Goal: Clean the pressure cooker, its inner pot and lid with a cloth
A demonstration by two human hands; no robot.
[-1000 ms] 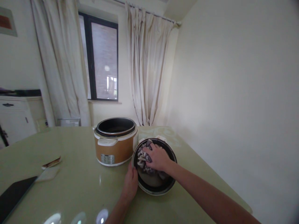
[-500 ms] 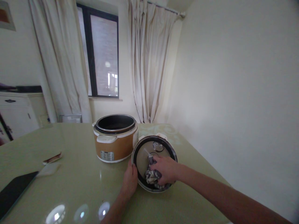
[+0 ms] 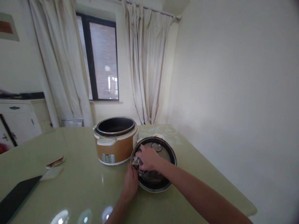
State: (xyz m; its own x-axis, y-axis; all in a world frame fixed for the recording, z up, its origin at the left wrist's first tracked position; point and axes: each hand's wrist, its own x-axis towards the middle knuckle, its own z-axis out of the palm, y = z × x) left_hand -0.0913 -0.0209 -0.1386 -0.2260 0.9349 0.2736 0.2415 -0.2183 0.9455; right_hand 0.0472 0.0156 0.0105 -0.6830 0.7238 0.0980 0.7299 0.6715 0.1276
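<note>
A round pressure-cooker-style lid (image 3: 167, 155) is tilted up on the table, its metal inner side with a black sealing ring facing me. My left hand (image 3: 130, 181) grips the lid's left rim. Bunched under the fingers of my right hand (image 3: 148, 158) is a patterned grey-and-white cloth (image 3: 137, 163), pressed against the left part of the lid's inside. Behind and to the left stands the orange-brown and white electric cooker body (image 3: 118, 146), uncovered, with a dark inner pot (image 3: 116, 125) seated in it.
On the left of the shiny greenish table (image 3: 79, 183) lie a dark flat board-like object (image 3: 20, 194) and a small brown-and-white item (image 3: 55, 162). A white wall (image 3: 221, 109) runs along the right side. Curtains (image 3: 146, 62) and a window stand behind.
My right hand has moved the cloth from the lid's lower middle leftward to its left rim, near my left hand. The left hand still holds the lid. The view has tilted slightly upward.
</note>
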